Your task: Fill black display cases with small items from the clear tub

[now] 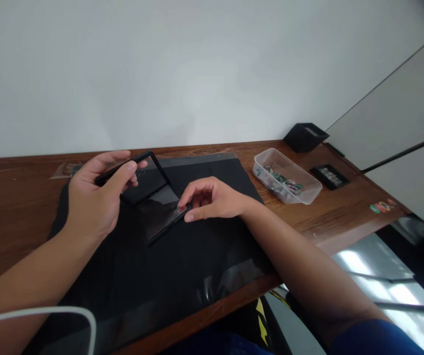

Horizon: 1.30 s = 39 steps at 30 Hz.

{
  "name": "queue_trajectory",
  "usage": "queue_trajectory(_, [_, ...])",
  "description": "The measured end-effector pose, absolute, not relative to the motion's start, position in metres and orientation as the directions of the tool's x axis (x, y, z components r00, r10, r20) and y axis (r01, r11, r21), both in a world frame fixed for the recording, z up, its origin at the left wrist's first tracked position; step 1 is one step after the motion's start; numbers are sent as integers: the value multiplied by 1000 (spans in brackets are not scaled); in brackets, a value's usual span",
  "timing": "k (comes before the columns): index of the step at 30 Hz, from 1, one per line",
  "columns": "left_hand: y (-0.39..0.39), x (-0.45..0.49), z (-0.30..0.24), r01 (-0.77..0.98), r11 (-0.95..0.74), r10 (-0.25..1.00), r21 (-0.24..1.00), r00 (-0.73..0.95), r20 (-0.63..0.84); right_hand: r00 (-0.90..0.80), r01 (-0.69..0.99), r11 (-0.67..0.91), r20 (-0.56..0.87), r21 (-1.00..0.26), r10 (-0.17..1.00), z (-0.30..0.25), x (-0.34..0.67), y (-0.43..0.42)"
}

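My left hand point(97, 192) is closed around the upper left part of a thin black rectangular frame point(163, 170), with the thumb on its near side. The frame is held tilted above a black mat. A glossy see-through pane point(160, 209) shows at the frame's lower right part; whether it sits inside the frame or just against it I cannot tell. My right hand point(212, 199) has its thumb and fingers bent together at the pane's right edge, the index fingertip touching it.
The black mat point(204, 261) covers the middle of the wooden table point(8, 207). To the right stand a clear plastic box point(289, 177) of small coloured pieces, a black open box point(305, 138) and a small black tray point(329, 176). A white cable point(49, 310) crosses the lower left.
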<state>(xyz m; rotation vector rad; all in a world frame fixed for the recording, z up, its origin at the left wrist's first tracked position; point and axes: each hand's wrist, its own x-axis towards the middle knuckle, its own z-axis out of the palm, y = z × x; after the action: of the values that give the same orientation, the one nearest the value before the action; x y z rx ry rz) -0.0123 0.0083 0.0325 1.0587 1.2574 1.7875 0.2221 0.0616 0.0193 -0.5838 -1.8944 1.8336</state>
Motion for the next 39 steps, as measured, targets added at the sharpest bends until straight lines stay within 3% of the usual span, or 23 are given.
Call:
queue_trajectory(7, [11, -13, 35, -280, -164, 908, 946, -417, 34, -836, -98, -61, 49, -993, 546, 30, 219, 46])
queue_trajectory(13, [10, -14, 32, -381, -3, 931, 924, -338, -136, -701, -236, 160, 282, -958, 656, 26, 211, 37])
queue_trajectory(17, [6, -11, 32, -347, -14, 964, 938, -253, -79, -627, -275, 315, 418, -908, 658, 29, 209, 36])
queue_trajectory(25, [-4, -8, 36, -357, -151, 988, 922, -82, 130, -488, -311, 360, 473, -879, 734, 35, 211, 39])
queue_trajectory(31, [-7, -13, 24, -279, -242, 951, 929, 124, 285, -294, -236, 510, 561, -827, 774, 40, 208, 32])
queue_trajectory(39, [-6, -15, 16, -240, -241, 945, 940, 165, 284, -176, -75, 733, 732, -676, 658, 38, 205, 27])
